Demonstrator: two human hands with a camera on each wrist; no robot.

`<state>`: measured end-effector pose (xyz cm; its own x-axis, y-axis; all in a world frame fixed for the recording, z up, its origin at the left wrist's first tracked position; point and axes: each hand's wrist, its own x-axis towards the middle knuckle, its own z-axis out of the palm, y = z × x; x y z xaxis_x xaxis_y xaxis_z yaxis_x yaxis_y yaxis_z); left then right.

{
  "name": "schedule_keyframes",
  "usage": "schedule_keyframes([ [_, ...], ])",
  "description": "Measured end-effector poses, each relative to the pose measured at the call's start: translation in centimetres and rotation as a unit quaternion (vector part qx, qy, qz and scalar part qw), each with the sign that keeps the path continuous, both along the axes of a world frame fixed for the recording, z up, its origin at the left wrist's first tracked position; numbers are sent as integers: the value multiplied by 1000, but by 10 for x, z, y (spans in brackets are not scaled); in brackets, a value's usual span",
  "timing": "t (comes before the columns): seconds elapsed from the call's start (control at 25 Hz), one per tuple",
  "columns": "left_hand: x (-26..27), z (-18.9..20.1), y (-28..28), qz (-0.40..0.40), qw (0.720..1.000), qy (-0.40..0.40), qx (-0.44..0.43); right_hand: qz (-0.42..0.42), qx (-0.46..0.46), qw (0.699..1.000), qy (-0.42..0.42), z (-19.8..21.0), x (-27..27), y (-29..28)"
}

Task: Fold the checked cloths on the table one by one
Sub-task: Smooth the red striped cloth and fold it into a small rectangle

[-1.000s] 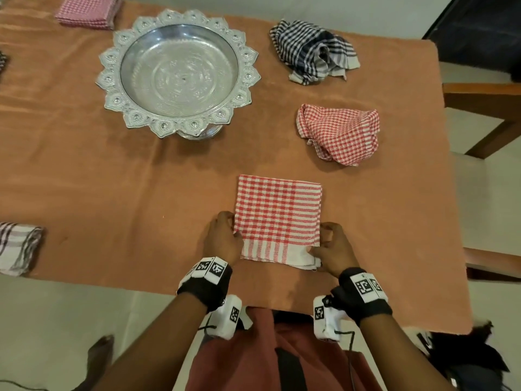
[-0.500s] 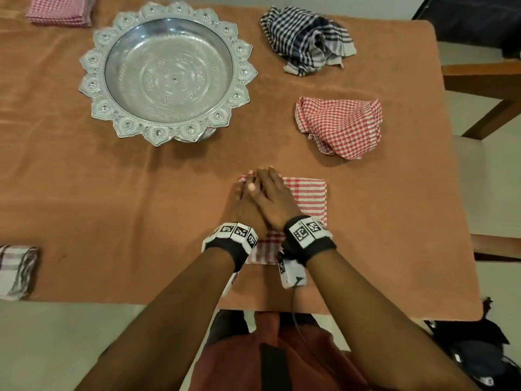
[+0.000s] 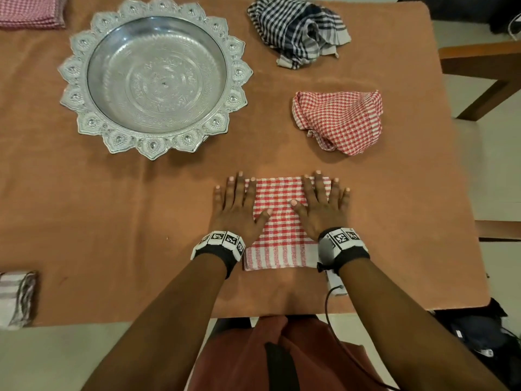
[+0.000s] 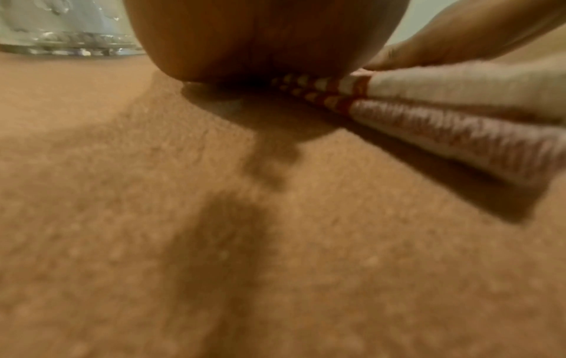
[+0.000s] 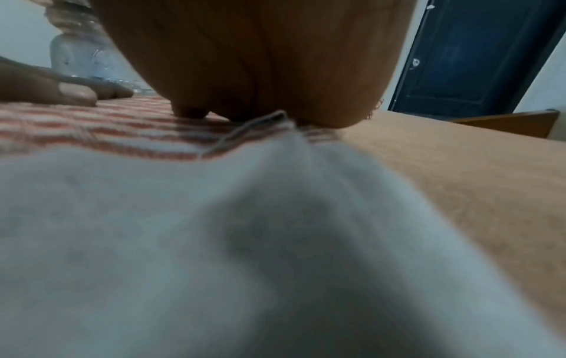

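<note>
A folded red-and-white checked cloth [image 3: 279, 218] lies flat near the table's front edge. My left hand [image 3: 239, 204] lies flat with straight fingers across its left edge, partly on the table. My right hand [image 3: 321, 204] presses flat on its right side. In the left wrist view the cloth's layered edge [image 4: 444, 121] shows under my palm. In the right wrist view its white border [image 5: 214, 230] fills the foreground. A crumpled red checked cloth [image 3: 338, 122] lies further back on the right, and a crumpled dark blue checked cloth [image 3: 298, 29] lies behind it.
A large ornate silver bowl [image 3: 84, 88] stands at the back left on the brown table cover [image 3: 112, 221]. A folded pink checked cloth [image 3: 31, 9] sits at the far left corner, a folded striped cloth [image 3: 15, 297] at the left front edge. A wooden chair [image 3: 485, 69] stands at the right.
One second ago both hands pinched the cloth's near corners. They then met at its middle, and now they have slid apart to its left and right sides, lying flat.
</note>
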<state>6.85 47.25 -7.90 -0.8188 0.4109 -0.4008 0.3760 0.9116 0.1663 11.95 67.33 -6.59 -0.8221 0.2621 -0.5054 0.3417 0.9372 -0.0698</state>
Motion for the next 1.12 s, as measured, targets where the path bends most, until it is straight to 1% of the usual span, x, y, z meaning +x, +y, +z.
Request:
schedule_keyframes([
  [0.08, -2, 0, 1, 5, 1000, -2, 1, -14, -14, 1000, -15, -1, -3, -2],
  [0.2, -4, 4, 3, 2, 1000, -17, -7, -13, -30, 999, -34, 5, -8, 0],
  [0.24, -1, 9, 2, -2, 1000, -2, -4, -17, -31, 999, -24, 11, -8, 1],
  [0.32, 11, 23, 6, -12, 998, 37, 43, -28, -56, 997, 46, 27, -4, -6],
  [0.36, 23, 31, 12, -18, 996, 46, 78, -27, -95, 991, 94, 34, 2, -17],
  [0.4, 36, 36, 18, -20, 994, 38, 102, -28, -157, 978, 135, 39, 9, -30],
  [0.44, 49, 38, 22, -19, 994, 11, 106, -35, -222, 963, 152, 40, 19, -46],
  [0.48, 59, 36, 25, -18, 995, -19, 96, -45, -265, 952, 145, 35, 28, -60],
  [0.52, 68, 30, 26, -21, 996, -41, 78, -49, -273, 954, 115, 26, 36, -70],
  [0.56, 75, 22, 24, -30, 997, -48, 56, -37, -239, 967, 83, 16, 42, -77],
  [0.6, 79, 14, 21, -42, 998, -42, 33, -10, -184, 981, 59, 6, 46, -80],
  [0.64, 81, 6, 18, -51, 998, -36, 17, 17, -139, 989, 50, -2, 49, -78],
  [0.72, 83, -1, 14, -37, 999, -20, 26, 47, -101, 993, 48, -7, 57, -61],
  [0.8, 82, -4, 10, -7, 999, 27, 40, 43, -54, 995, 65, -11, 73, -32],
  [0.88, 80, -6, 8, 9, 999, 38, 38, 1, -9, 998, 66, -12, 91, -10],
  [0.96, 82, -7, 7, 13, 999, 42, 31, -34, -9, 998, 49, -11, 95, -5],
  [1.08, 76, 3, 7, 17, 999, 22, 26, -34, -29, 999, 5, -2, 88, -6],
  [1.12, 70, 7, 7, 20, 999, 24, 24, -36, -34, 999, 3, 4, 85, -3],
])
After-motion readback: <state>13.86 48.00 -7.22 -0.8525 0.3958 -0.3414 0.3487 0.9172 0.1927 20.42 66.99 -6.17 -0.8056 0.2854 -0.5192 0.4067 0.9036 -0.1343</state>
